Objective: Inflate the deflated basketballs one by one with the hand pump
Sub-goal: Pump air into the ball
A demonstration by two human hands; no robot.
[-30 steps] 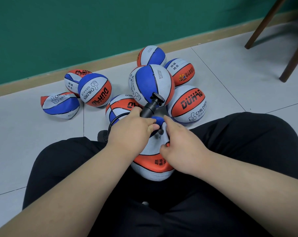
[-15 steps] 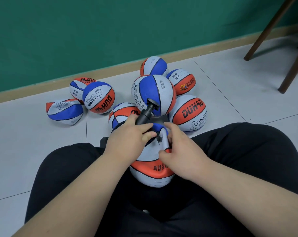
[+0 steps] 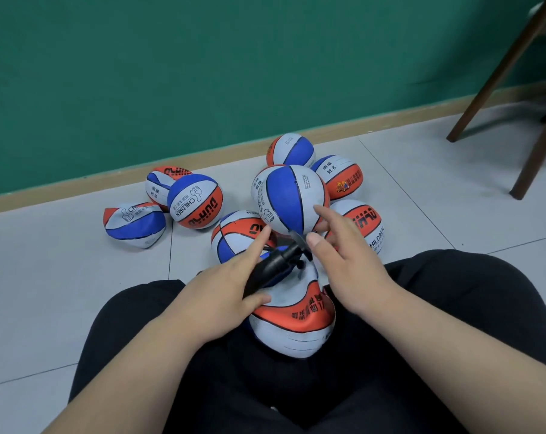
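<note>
A limp red, white and blue basketball (image 3: 296, 321) lies in my lap between my black-trousered legs. The black hand pump (image 3: 273, 266) slants across its top, handle end up and to the right. My left hand (image 3: 221, 296) holds the pump barrel between thumb and fingers, with the index finger stretched out along it. My right hand (image 3: 347, 264) hovers with spread fingers at the pump's T-handle (image 3: 300, 242), its thumb tip right beside the handle. The needle end and the ball's valve are hidden by the pump and my hands.
Several more basketballs lie on the tiled floor ahead: a round one (image 3: 289, 198) just beyond the pump, a flattened one (image 3: 134, 223) at the far left. A green wall with a wooden skirting (image 3: 77, 186) runs behind. Brown furniture legs (image 3: 491, 76) stand at the right.
My right hand has lifted off the lap ball and opened near the pump's handle. The pump has tipped lower and to the right. My left index finger has straightened.
</note>
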